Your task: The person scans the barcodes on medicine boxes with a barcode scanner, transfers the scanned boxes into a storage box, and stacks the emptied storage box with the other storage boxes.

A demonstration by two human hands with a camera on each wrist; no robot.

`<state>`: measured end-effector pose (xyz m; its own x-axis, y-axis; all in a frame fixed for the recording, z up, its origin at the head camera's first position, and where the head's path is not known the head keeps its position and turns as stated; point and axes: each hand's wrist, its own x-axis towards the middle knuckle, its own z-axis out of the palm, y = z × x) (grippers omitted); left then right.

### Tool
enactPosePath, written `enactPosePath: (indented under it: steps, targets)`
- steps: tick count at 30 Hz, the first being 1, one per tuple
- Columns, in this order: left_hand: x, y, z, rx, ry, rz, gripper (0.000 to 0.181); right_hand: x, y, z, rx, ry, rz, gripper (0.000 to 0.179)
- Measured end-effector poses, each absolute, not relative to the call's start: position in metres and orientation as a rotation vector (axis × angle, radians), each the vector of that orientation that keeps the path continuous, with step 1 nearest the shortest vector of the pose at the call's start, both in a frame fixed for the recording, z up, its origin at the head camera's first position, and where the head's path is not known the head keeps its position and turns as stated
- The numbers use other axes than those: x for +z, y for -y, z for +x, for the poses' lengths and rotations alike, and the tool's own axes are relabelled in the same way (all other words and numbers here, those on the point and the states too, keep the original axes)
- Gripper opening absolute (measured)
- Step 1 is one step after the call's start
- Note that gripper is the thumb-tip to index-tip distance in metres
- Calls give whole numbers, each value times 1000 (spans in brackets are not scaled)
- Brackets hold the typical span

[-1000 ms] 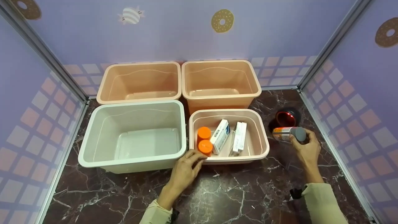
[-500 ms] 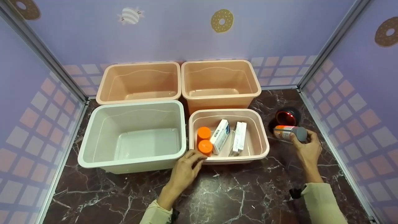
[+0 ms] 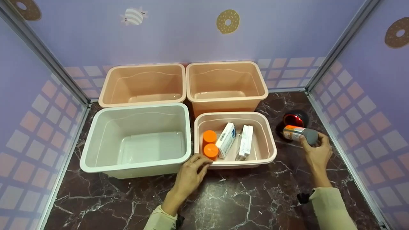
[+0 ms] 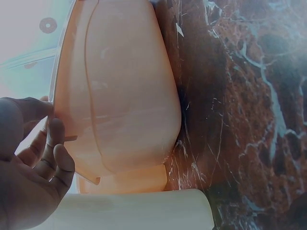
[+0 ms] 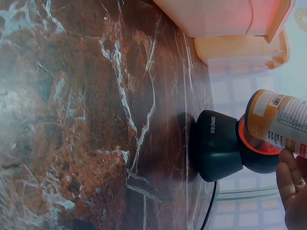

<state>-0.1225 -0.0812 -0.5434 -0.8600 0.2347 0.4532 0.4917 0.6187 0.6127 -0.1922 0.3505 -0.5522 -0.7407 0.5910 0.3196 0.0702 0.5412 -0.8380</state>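
Note:
My right hand [image 3: 318, 154] grips a bottle [image 3: 294, 133] by its grey-cap end, tilted on its side. It has an orange-and-white label, and a barcode shows in the right wrist view. Just beyond the bottle stands a black barcode scanner [image 3: 299, 117], its round window lit red. In the right wrist view the bottle [image 5: 280, 120] partly covers that window. My left hand [image 3: 188, 174] pinches the near-left rim of a pale pink bin [image 3: 270, 153]. Inside this bin are two orange-capped bottles [image 3: 210, 136] and white boxes [image 3: 227, 140].
A pale green bin [image 3: 88, 159] stands at the left. Two peach bins [image 3: 107, 92] sit side by side behind, against the patterned wall [image 3: 179, 35]. Dark marble tabletop [image 3: 223, 204] runs along the front. The scanner's cable [image 5: 209, 206] trails off behind it.
My right hand has shifted slightly to the right with the bottle, which now tilts more, its cap end lower right. My left hand stays on the bin rim.

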Motion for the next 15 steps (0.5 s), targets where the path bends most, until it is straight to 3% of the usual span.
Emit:
enactPosePath:
  steps: [15]
  targets:
    - [-542,81,-123,-1108,2531,-566,16,-553,-349,-192,1149,2201,-525,54]
